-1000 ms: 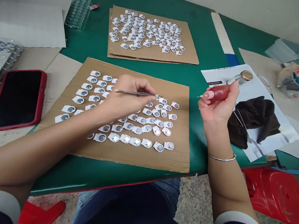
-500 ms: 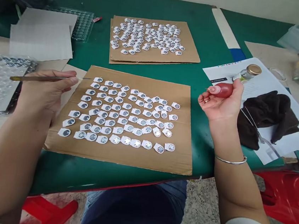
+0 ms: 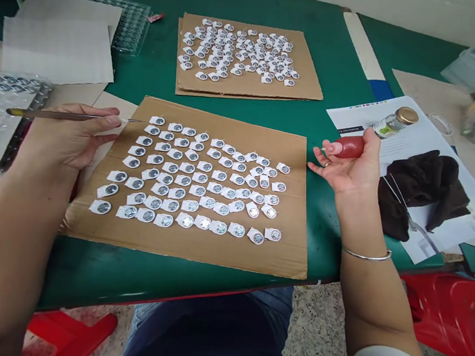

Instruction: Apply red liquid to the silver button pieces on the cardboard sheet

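Green table [image 3: 323, 209], pale wall behind, speckled floor below, with a red stool [image 3: 452, 314] at right. Far board: cardboard stack [image 3: 310, 84], crowded with small tabbed pieces. Near board: cardboard sheet [image 3: 212, 256], bearing uneven rows of white tabs [image 3: 203, 223], each with a round silvery disc; a few stand slightly askew or touch at the right. One left hand [image 3: 66, 137], beside the board's left edge, thumb and fingertips pinching a slender tool [image 3: 57, 116], its fine tip by the upper-left tab. One right hand [image 3: 355, 170], palm up beyond the board's right edge, a red bulb [image 3: 350, 147] lodged between thumb and fingers, the lower fingers loosely spread. Adjacent to it: lidded glass jar [image 3: 389, 126], printed sheet [image 3: 354, 114], dark cloth [image 3: 433, 176] with a pronged metal implement [image 3: 422, 234]. Stage, as judged: fine tool work among laid-out pieces, the tip at the row's end; whether it touches a tab cannot be told. Requirement, as judged: a light, steady point, neighbours lying close. Changes against the earliest frame: left hand moved from the board's right part to its left edge, uncovering the left-hand rows; right hand more open, bulb retained.
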`<state>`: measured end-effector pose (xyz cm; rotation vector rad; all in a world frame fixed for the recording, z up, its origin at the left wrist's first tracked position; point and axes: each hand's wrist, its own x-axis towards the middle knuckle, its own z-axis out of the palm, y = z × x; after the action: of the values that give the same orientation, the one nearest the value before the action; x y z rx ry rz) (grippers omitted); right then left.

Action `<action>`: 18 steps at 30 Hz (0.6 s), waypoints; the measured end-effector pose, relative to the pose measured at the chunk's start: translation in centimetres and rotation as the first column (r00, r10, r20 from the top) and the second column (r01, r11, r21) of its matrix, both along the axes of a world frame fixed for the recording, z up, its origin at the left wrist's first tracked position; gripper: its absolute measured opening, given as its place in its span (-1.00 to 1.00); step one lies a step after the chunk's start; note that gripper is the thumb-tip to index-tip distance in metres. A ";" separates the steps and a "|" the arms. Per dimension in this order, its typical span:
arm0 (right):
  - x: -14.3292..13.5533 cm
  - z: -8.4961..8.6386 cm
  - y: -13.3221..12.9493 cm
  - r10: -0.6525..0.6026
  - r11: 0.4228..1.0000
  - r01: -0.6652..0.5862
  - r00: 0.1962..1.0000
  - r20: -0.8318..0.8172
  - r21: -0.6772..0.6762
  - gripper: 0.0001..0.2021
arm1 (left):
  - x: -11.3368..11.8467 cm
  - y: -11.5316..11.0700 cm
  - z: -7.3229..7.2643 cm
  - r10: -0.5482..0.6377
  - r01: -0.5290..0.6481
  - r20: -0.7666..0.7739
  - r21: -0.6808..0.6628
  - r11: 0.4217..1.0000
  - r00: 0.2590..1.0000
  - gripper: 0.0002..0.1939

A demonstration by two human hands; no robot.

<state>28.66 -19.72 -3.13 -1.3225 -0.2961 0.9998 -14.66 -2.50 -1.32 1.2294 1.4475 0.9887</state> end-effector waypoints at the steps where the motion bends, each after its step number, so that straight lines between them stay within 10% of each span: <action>1: 0.0 -0.1 0.0 0.010 1.000 -0.010 1.000 0.001 0.010 -0.38 | -0.1 0.0 -0.1 -0.001 0.001 -0.002 0.014 1.000 1.000 -0.68; 18: -0.2 0.3 0.2 -0.042 0.999 0.042 0.999 -0.011 0.012 -0.44 | 0.6 -1.0 0.0 -0.058 0.059 -0.136 0.003 0.998 0.989 -0.64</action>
<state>28.43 -19.57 -2.81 -1.3067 -0.2648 0.9685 -14.11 -3.50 -1.36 1.3591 1.5048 0.8856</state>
